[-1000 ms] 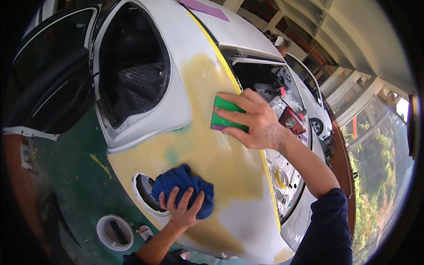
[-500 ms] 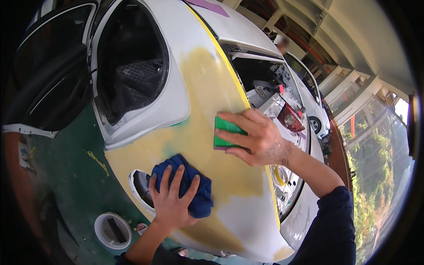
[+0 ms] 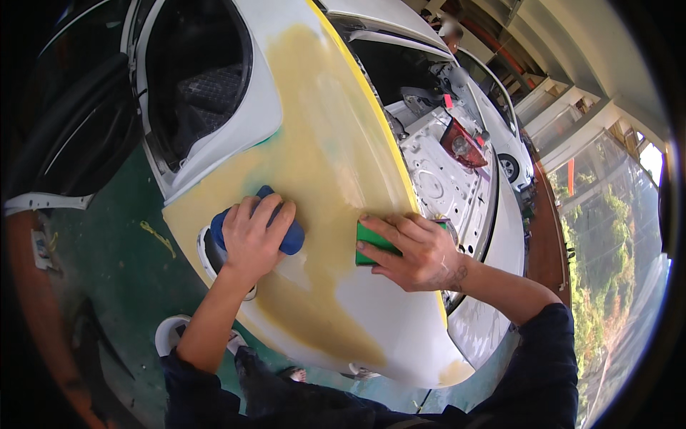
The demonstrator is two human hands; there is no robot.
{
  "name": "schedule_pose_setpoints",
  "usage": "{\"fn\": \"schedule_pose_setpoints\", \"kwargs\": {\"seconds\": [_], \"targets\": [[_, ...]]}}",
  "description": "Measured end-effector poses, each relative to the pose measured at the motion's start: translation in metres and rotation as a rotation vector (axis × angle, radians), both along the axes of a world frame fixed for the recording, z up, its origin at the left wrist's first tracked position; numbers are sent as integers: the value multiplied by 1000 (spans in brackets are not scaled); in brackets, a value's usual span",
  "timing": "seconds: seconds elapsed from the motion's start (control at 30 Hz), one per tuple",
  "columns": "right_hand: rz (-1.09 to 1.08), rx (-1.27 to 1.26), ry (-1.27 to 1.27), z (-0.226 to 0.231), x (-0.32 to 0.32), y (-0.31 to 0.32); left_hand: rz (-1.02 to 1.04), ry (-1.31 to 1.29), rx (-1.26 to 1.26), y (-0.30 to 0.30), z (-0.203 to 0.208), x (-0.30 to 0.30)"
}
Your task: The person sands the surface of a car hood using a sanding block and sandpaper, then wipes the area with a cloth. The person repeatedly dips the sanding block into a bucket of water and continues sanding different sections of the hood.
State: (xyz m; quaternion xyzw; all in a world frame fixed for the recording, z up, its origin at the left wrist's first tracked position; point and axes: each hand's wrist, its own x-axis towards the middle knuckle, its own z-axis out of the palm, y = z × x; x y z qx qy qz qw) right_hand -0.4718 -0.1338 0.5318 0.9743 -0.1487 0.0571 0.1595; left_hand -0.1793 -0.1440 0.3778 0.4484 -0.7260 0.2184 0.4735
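A white car body panel with yellowish, sanded-looking patches (image 3: 314,171) spreads below both my hands. My left hand (image 3: 257,232) curls around a bunched blue cloth (image 3: 291,238), close to the round opening (image 3: 207,250) in the panel's side. Under the fingers of my right hand (image 3: 418,250) is a green sanding block (image 3: 371,243), which lies against the panel near its right edge. My palm and fingers hide part of the block. Yellow masking tape (image 3: 382,121) runs along the panel edge beyond this hand.
An open car door (image 3: 86,136) stands at the left. A white bucket (image 3: 168,334) sits on the green floor by my left forearm. Right of the panel are the open car rear and a red tail light (image 3: 463,145). Another person (image 3: 450,36) is far behind.
The right hand and green block have moved down the panel toward me. My left fingers, spread over the cloth before, now close around it. The view has shifted over the car.
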Motion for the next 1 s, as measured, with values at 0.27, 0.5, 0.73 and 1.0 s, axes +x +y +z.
{"fn": "schedule_pose_setpoints", "kwargs": {"seconds": [0.27,0.5,0.73,1.0], "targets": [[-480,701,-367,-24,-9,-30,-369,-159,-417,-8,162,-122],[-152,-22,-189,-30,-42,47,-395,-472,-392,-14,186,-132],[-323,-1,-250,-18,-26,9,-180,-89,-341,-63,135,-80],[-189,-77,-180,4,13,2,187,212,59,68,-61,-53]]}}
